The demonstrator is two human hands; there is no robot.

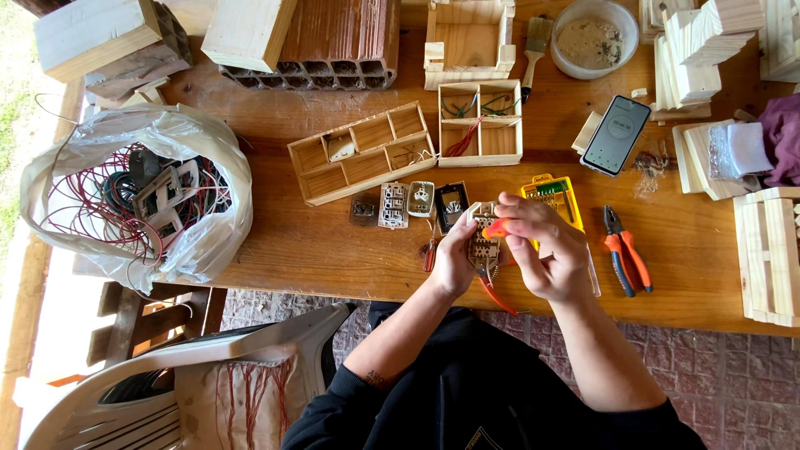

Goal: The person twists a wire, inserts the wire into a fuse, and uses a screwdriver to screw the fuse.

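Observation:
My left hand grips a beige electrical switch module above the wooden table's front edge. My right hand holds a small orange-handled screwdriver with its tip against the module's upper part. Under my hands lies an orange-handled tool, partly hidden. Just left on the table lie other switch and socket parts and a dark frame. A yellow bit case sits behind my right hand.
Orange-handled pliers lie to the right, a phone behind them. Two compartmented wooden trays stand mid-table. A plastic bag of wires and switch plates fills the left. Bricks, wood blocks, a brush and a bowl sit at the back. A white plastic chair stands below left.

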